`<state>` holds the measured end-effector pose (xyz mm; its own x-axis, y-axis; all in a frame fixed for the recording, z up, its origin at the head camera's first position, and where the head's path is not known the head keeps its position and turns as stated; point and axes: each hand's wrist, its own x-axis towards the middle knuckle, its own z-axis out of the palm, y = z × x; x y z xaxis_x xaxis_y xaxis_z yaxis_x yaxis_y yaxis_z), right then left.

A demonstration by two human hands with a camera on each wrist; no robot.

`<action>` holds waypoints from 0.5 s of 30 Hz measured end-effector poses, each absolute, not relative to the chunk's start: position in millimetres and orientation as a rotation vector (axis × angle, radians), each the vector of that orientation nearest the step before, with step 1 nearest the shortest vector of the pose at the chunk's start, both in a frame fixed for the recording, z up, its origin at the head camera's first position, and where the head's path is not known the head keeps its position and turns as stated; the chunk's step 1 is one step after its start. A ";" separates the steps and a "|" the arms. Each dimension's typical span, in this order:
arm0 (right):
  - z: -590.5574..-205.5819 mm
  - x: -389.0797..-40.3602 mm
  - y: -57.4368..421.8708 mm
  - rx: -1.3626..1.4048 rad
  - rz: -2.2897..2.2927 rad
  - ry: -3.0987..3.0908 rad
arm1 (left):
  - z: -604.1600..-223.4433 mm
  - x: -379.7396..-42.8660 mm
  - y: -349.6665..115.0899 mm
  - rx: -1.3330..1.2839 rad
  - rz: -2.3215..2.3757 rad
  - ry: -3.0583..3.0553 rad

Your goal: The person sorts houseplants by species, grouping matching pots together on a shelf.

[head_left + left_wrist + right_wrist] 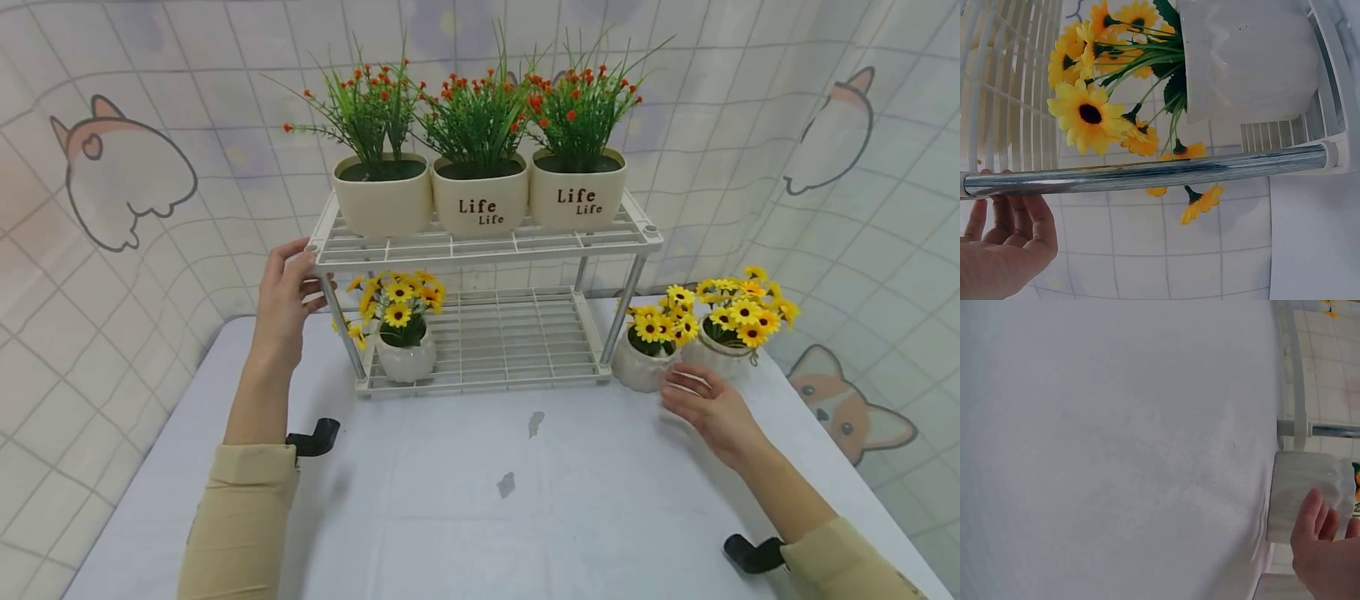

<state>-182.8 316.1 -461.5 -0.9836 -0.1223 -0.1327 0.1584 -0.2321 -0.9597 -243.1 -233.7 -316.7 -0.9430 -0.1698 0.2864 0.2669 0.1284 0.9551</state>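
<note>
A white two-tier wire rack [517,337] with silver posts stands on the table. My left hand [283,292] grips its upper left corner, fingers bent around the post top, as the left wrist view shows the hand [1013,234] at one end of the silver post [1147,175]. On the lower tier, by that post, sits a white pot [407,357] of yellow daisies. To the right of the rack stands another white daisy pot [641,371]. My right hand [708,412] is at this pot's right side, fingers loosely bent; in the right wrist view its fingertips overlap the pot [1291,481].
Three cream planters [480,200] with red-flowered greenery fill the top tier; two read "Life". A further white daisy pot [716,358] stands behind the right hand. A white cloth covers the table [480,517], with two small grey patches. A checked curtain [225,50] hangs behind.
</note>
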 end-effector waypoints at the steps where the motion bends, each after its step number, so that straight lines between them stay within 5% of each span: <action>1: -460.9 -184.4 316.7 0.086 -2.337 1.835 | -316.8 -243.1 -233.7 -0.094 -1.879 -2.086; 15: -459.5 -212.3 317.6 0.269 -2.285 1.793 | -317.9 -244.1 -234.0 -0.107 -1.892 -2.059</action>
<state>-212.3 317.6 -459.5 -0.9580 -0.0626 -0.2797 0.2866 -0.2283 -0.9305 -244.1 -234.0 -317.9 -0.9390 -0.1729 0.2974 0.2817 0.1094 0.9532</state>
